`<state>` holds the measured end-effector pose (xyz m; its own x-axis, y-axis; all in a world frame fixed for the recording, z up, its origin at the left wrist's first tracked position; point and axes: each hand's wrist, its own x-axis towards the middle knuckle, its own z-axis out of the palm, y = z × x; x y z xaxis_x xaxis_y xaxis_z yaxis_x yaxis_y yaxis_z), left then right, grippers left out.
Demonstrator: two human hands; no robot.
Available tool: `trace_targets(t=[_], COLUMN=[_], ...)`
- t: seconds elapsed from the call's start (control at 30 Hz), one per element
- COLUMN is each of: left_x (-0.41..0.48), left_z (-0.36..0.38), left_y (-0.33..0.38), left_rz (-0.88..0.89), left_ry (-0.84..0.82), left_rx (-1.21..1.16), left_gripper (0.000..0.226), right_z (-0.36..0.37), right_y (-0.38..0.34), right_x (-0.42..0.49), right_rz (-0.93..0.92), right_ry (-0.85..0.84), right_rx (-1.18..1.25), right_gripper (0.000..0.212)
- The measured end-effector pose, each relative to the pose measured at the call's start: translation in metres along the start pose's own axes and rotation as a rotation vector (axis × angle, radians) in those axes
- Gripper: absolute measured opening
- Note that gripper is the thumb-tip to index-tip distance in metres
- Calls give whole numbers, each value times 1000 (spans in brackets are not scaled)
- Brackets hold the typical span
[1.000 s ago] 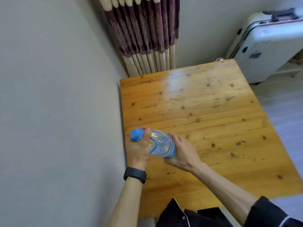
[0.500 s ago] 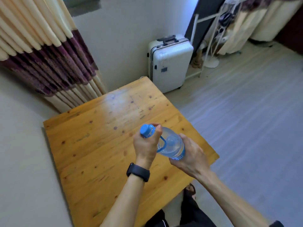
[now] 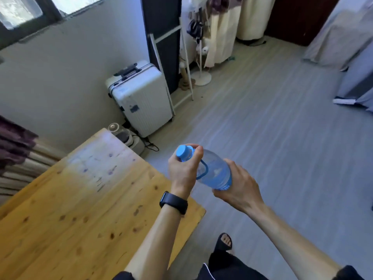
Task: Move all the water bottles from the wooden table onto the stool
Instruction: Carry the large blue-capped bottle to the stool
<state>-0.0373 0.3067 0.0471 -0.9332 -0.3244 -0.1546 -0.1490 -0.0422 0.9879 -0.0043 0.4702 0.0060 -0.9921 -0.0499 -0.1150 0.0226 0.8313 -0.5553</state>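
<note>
A clear water bottle (image 3: pixel 216 172) with a blue cap, blue carry loop and blue label band is held in the air, tilted, just past the right edge of the wooden table (image 3: pixel 80 209). My left hand (image 3: pixel 184 170) grips its neck under the cap. My right hand (image 3: pixel 237 188) cups its lower end. The table top shows no other bottle. No stool is in view.
A white suitcase (image 3: pixel 141 100) stands against the wall beyond the table, with a small appliance and cables (image 3: pixel 129 138) beside it. A white rack (image 3: pixel 177 67) and a floor stand (image 3: pixel 201 77) lie further back. Grey floor (image 3: pixel 282 148) stretches right toward a draped bed (image 3: pixel 355 63).
The view has swung right, away from the wall and curtain toward the room. Both hands have carried the bottle from over the table to beyond its right edge.
</note>
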Motion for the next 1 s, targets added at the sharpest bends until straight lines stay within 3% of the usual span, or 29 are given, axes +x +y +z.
trace_targets(t=[0.27,0.63,1.0], left_x=[52,183,343], left_z=[171,347,527], left_y=[47,138,235], left_rz=[79,252,357], left_ry=[-201,-372,-585], left_rx=[34,-1,-41], left_gripper=[5,14,13], right_z=[-110,-239,-376], right_y=[93,145,183], right_x=[74,233,424], right_rz=[160,219,308], right_ry=[170,408,595], right_rx=[8,16,4], right_gripper=[61,70,46])
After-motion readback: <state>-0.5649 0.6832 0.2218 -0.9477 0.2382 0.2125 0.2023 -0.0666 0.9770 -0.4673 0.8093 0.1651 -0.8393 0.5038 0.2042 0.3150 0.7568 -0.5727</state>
